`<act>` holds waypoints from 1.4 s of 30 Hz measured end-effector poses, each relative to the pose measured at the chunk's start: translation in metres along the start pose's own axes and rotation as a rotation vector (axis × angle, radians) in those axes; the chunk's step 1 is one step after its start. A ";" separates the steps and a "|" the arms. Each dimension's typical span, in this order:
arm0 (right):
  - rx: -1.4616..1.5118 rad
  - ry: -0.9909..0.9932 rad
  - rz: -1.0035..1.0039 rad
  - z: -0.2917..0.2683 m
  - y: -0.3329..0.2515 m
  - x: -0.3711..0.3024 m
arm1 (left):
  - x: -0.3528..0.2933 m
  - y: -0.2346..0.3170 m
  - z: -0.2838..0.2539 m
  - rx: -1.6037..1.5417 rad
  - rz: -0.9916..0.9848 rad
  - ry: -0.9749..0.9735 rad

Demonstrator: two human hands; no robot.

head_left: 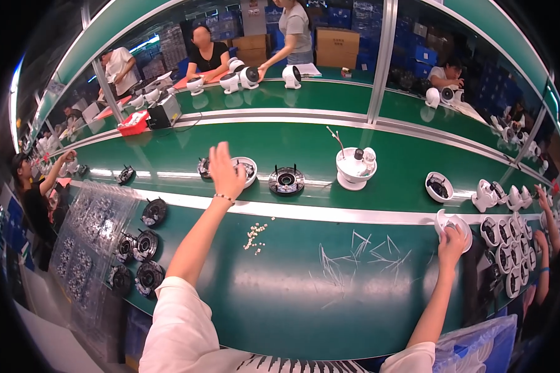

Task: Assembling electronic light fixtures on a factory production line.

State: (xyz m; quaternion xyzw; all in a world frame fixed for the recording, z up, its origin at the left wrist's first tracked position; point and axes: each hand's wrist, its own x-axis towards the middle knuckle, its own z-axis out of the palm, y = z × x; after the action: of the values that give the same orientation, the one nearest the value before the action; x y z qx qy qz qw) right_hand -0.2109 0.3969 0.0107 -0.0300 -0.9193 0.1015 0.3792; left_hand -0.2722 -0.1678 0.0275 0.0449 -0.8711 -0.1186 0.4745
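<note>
- Head view: the right hand (452,241) grips a white shell (459,222) at the green bench's (280,311) right, by the pale rail (330,214).
- Partly hidden by fingers, the shell's long axis seems to slant from upper left to lower right.
- The left hand (226,173), grasping nothing, points its spread fingers away from the person.

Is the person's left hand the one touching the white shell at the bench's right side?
No, the right hand touches the white shell, while the left hand is raised with fingers open.
</note>
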 end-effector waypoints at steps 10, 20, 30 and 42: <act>0.498 0.085 -0.228 -0.140 -0.151 -0.025 | 0.026 0.055 0.109 0.205 0.089 -0.924; 0.938 -0.433 -0.439 -0.131 -0.215 -0.158 | 0.011 0.089 0.106 -0.052 0.067 -0.825; 0.769 -0.827 -0.648 -0.123 -0.241 -0.168 | -0.058 0.070 -0.044 -0.979 -0.462 -0.471; 0.416 -1.059 -0.583 -0.105 -0.282 -0.143 | -0.127 0.063 -0.141 -1.458 -0.892 -0.257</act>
State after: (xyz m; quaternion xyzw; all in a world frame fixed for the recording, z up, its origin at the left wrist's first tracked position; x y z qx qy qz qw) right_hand -0.0294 0.1197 0.0436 0.3496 -0.9137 0.1715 -0.1166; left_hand -0.0826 -0.1062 0.0132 0.0534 -0.5254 -0.8272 0.1919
